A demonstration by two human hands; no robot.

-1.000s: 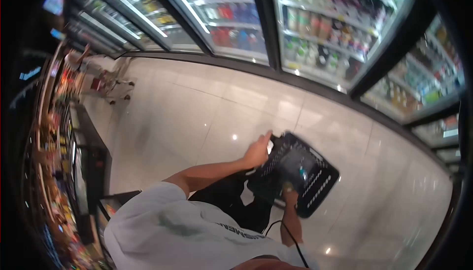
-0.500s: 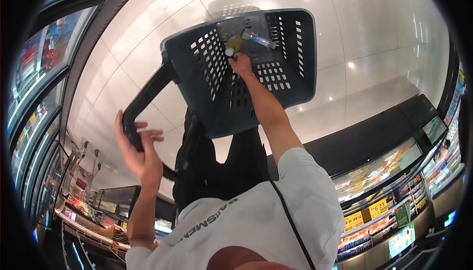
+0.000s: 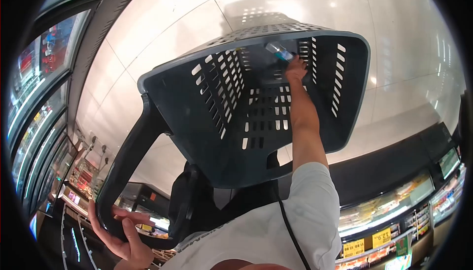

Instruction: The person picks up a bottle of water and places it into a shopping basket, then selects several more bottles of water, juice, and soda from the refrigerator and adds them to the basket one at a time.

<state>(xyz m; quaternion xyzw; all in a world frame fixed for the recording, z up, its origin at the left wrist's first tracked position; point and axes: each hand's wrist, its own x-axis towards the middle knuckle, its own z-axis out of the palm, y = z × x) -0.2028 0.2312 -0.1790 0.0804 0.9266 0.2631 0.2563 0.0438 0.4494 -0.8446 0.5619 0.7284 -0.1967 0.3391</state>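
Two hands, one basket (image 3: 217,159), one handle (image 3: 120,171) and one clear bottle (image 3: 279,51) show plainly. The bottle lies deep inside the basket, just beyond the fingertips of the right hand (image 3: 297,68) and slightly to their left — whether those fingers grip it, I cannot tell. The left hand (image 3: 120,245) is loosely cupped at the handle's bend — thumb and fingers partly open, palm against it.
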